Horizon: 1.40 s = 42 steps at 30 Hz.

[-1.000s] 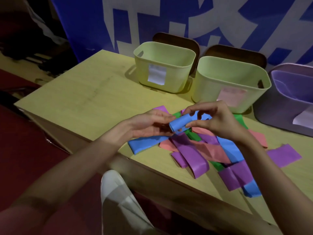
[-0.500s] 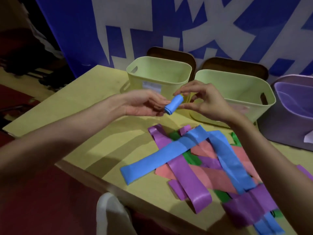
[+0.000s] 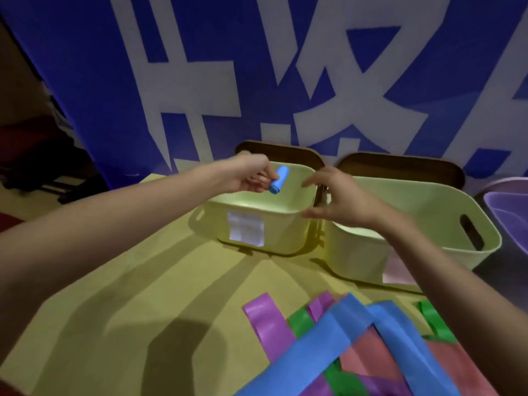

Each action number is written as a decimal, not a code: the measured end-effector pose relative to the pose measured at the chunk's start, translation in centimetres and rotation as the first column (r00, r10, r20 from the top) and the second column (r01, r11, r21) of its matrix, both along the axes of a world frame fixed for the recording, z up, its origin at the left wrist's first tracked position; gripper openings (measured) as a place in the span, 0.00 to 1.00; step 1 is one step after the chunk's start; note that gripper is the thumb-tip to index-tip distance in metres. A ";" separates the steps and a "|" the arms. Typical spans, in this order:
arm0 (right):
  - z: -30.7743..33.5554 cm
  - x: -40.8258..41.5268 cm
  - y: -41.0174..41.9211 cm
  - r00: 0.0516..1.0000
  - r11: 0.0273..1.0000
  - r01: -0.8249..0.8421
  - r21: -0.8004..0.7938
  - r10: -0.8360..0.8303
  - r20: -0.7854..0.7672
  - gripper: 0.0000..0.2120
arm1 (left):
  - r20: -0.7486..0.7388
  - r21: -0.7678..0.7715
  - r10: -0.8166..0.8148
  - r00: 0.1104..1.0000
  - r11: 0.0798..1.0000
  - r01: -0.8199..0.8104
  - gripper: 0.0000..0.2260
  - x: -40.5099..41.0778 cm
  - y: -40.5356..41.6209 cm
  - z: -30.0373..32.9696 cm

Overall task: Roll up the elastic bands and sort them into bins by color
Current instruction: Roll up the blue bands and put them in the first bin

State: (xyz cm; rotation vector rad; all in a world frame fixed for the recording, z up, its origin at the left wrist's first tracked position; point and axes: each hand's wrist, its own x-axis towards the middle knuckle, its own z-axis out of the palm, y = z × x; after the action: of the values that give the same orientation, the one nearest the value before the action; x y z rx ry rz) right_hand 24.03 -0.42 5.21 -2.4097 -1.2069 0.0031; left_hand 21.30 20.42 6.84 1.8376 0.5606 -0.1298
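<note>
Rolled blue band (image 3: 279, 180): a tight cylinder, tilted, held in the air over the open top of the left yellow-green bin (image 3: 285, 241). It is clear of the bin walls and floor. The left hand (image 3: 251, 177) pinches its lower end between curled fingertips and thumb; the upper end sticks out free.

Right hand (image 3: 341, 200): holds nothing. Fingers are spread and only loosely bent, with the palm turned toward the roll, above the gap between the two bins. It is apart from the roll.

Left bin carries a white label (image 3: 246, 228) on its near wall. A second yellow-green bin (image 3: 428, 221) stands just beside it on the right, with a pinkish label low on its near wall. A purple bin (image 3: 511, 210) is cut off at the right edge.

Unrolled bands (image 3: 354, 350) lie heaped flat on the table (image 3: 114, 295) at the near right: blue strips on top, purple, green and pink under and around them. A blue banner (image 3: 257, 67) with white characters hangs behind the bins.
</note>
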 end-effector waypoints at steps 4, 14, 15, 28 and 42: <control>-0.7 1.3 0.4 0.999 0.999 -0.032 0.015 0.032 0.000 0.18 | -0.165 0.057 0.013 0.986 0.998 -0.004 0.07 3.8 0.3 -2.4; -0.6 2.9 0.9 0.998 0.995 -0.029 0.092 0.035 -0.060 0.13 | -0.355 0.084 -0.055 0.933 0.992 0.091 0.06 10.0 0.0 -6.9; -0.7 2.9 0.8 0.998 0.995 -0.022 0.102 0.029 -0.061 0.13 | -0.379 0.102 -0.066 0.923 0.988 0.113 0.07 10.3 -0.1 -7.3; -1.1 3.2 0.5 1.000 0.997 0.004 0.074 -0.004 0.009 0.12 | -0.504 0.174 -0.093 0.859 0.963 0.206 0.10 11.0 -1.3 -9.6; 0.6 3.4 0.7 0.995 1.000 -0.006 0.028 0.003 0.097 0.23 | -0.399 0.246 -0.108 0.911 0.944 0.219 0.11 10.2 0.6 -4.8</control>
State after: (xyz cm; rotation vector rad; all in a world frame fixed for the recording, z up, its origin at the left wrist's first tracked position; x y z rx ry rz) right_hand 27.40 0.33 5.83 -2.4073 -1.2469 -0.1299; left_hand 31.45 21.06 2.00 2.1597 0.7205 -0.5568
